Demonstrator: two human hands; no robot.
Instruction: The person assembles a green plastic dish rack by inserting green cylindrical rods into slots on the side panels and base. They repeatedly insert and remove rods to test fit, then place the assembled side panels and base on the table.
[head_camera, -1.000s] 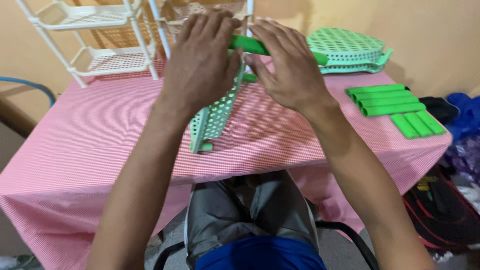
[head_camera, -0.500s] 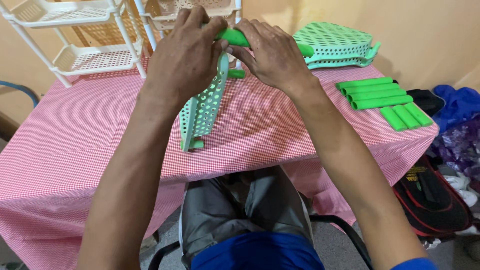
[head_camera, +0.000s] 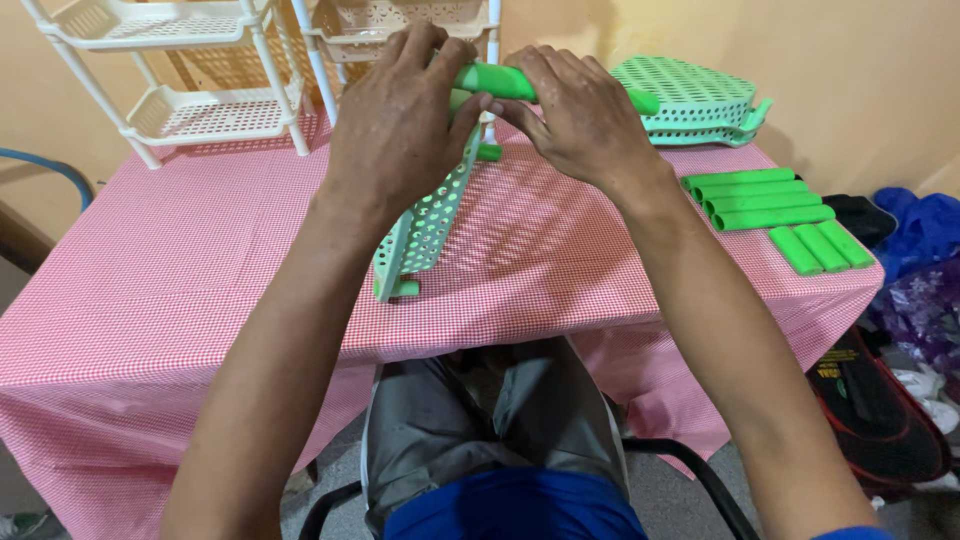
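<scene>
My left hand (head_camera: 400, 125) grips the top of a light green perforated plastic shelf tray (head_camera: 428, 220) that stands on its edge on the table. My right hand (head_camera: 580, 115) is closed around a bright green plastic tube (head_camera: 505, 82) held crosswise against the tray's upper corner. The tube's far end pokes out to the right of my fingers. The joint between tube and tray is hidden by my hands.
A pink checked tablecloth (head_camera: 200, 280) covers the table. Stacked green perforated trays (head_camera: 700, 100) lie at the back right. Several long green tubes (head_camera: 760, 198) and short ones (head_camera: 820, 248) lie at the right edge. A white plastic rack (head_camera: 190, 90) stands back left, a beige one (head_camera: 400, 20) behind my hands.
Both hands have stayed on the tray and tube. The view shifted slightly, and the tray's tilt and my grip changed only a little.
</scene>
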